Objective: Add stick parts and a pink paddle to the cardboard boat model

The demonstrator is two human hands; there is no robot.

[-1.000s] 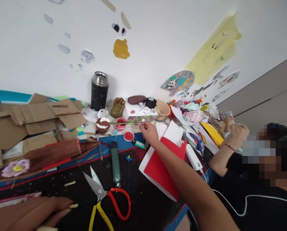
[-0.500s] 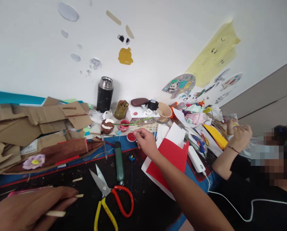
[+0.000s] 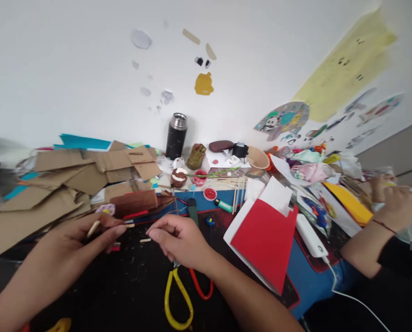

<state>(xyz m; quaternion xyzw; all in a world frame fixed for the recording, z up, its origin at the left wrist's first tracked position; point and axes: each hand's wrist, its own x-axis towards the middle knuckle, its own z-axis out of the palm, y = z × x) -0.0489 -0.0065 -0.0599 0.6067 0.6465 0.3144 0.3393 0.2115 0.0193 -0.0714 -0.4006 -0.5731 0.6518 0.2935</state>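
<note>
My left hand (image 3: 84,240) is closed on short pale wooden sticks (image 3: 94,229); one tip sticks out between thumb and forefinger. Close to its right, my right hand (image 3: 176,237) has its fingers curled with the thumb against them; what they hold, if anything, is hidden. A small stick piece (image 3: 145,240) lies on the black mat between the hands. Scissors with a yellow handle loop (image 3: 167,304) and a red one lie below my right hand, which covers their blades. The dark green cutter (image 3: 192,210) is partly behind that hand.
Cardboard pieces (image 3: 84,177) are piled at the left. A black flask (image 3: 176,138), a red paint pot (image 3: 210,194) and a green lighter (image 3: 223,205) stand or lie farther back. Red paper (image 3: 264,240) lies right, before a white power strip (image 3: 311,235). Another person's arm (image 3: 375,240) is at far right.
My right hand has come back from beside the red paint pot toward my left hand, now over the scissors. My left hand has risen with its sticks. The view has shifted left.
</note>
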